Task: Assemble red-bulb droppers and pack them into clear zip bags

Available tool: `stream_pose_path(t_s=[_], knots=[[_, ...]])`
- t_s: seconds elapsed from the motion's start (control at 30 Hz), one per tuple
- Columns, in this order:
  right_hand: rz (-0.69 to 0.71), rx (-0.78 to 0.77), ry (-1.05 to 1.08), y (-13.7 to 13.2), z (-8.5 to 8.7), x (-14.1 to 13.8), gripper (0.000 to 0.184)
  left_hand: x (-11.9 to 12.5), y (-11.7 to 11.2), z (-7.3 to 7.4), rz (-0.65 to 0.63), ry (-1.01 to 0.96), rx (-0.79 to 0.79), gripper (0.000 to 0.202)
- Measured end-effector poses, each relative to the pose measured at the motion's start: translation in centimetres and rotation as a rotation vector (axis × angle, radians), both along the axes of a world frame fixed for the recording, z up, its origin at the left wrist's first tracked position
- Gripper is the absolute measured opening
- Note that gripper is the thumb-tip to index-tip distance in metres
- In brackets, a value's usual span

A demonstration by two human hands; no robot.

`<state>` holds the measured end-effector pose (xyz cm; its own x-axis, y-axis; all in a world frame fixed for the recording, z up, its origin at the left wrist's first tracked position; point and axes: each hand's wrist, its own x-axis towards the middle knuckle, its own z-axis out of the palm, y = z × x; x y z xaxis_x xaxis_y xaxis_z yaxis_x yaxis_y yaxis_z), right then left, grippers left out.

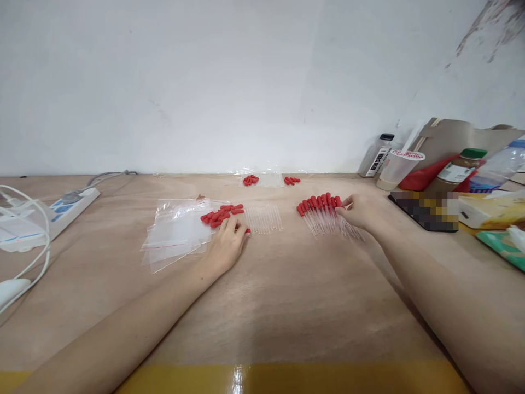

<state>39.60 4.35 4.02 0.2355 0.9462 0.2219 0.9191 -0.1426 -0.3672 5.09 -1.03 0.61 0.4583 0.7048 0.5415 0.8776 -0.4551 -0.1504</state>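
looked like bulb-fitting | left hand point(228, 243) pinched red bulb point(248, 231) | right hand point(356, 210) by droppers point(324, 201), couldn't tell grip | next kinda needed bare tubes point(266, 219) lined up

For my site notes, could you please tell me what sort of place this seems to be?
Probably an improvised indoor workbench: a wood-toned table against a plain wall, with rows of red-topped clear tubes sharing space with a power strip and a plastic cup.
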Motion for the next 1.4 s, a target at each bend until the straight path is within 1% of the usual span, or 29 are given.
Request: stream_pose_path(t_s=[0.07,0.13,0.23,0.3,0.33,0.4,0.5,0.6,0.73,0.83,0.9,0.97,1.0,1.03,1.07,1.13,1.17,1.23,1.33,1.4], knots=[[0.044,0.086,0.023,-0.6,0.5,-1.0,0.016,0.0,0.1,0.1,-0.028,-0.020,-0.008,0.017],[0.140,0.141,0.079,-1.5,0.9,-2.7,0.013,0.1,0.1,0.3,-0.059,-0.029,-0.009,0.017],[0.301,0.145,0.160,-2.5,1.1,-6.0,0.010,0.3,0.2,0.6,-0.116,-0.052,-0.001,0.016],[0.394,0.116,0.160,-2.6,0.9,-8.4,0.007,0.4,0.3,0.8,-0.148,-0.090,-0.010,0.016],[0.418,0.097,0.151,-2.3,0.8,-9.5,0.005,0.4,0.4,0.8,-0.161,-0.112,-0.017,0.015],[0.393,0.041,0.126,-1.4,0.5,-11.5,0.008,0.3,0.6,0.8,-0.187,-0.155,-0.032,0.015],[0.281,-0.077,0.084,0.4,0.2,-13.7,0.019,0.1,0.7,0.6,-0.211,-0.213,-0.058,0.016],[0.253,-0.162,0.064,2.0,0.0,-14.9,0.018,0.0,0.8,0.4,-0.208,-0.254,-0.072,0.019],[0.245,-0.235,0.068,2.9,0.0,-15.7,0.012,0.1,0.7,0.4,-0.204,-0.263,-0.072,0.020],[0.267,-0.239,0.068,2.6,0.5,-15.6,0.011,0.1,0.6,0.5,-0.218,-0.265,-0.073,0.021],[0.295,-0.212,0.072,1.7,1.1,-15.0,0.011,0.2,0.5,0.6,-0.223,-0.273,-0.074,0.021],[0.348,-0.150,0.076,0.3,1.7,-14.1,0.014,0.2,0.4,0.6,-0.229,-0.283,-0.075,0.021],[0.390,-0.105,0.079,-0.6,1.8,-13.5,0.016,0.3,0.4,0.6,-0.229,-0.288,-0.076,0.021],[0.465,-0.039,0.083,-1.6,1.8,-13.0,0.018,0.4,0.3,0.6,-0.226,-0.290,-0.077,0.021],[0.543,0.039,0.102,-2.6,1.6,-12.5,0.018,0.5,0.3,0.6,-0.221,-0.290,-0.078,0.021],[0.675,0.212,0.145,-4.5,0.6,-11.7,0.017,0.7,0.1,0.6,-0.216,-0.283,-0.073,0.020],[0.709,0.298,0.168,-5.3,-0.1,-11.5,0.017,0.8,0.1,0.6,-0.221,-0.279,-0.069,0.020],[0.723,0.427,0.199,-6.5,-1.6,-11.3,0.020,1.0,-0.1,0.6,-0.244,-0.276,-0.065,0.019],[0.750,0.478,0.199,-7.3,-3.2,-11.6,0.020,1.1,-0.3,0.6,-0.289,-0.276,-0.075,0.020],[0.769,0.465,0.163,-7.2,-3.6,-11.8,0.019,1.2,-0.4,0.6,-0.315,-0.277,-0.084,0.020]])
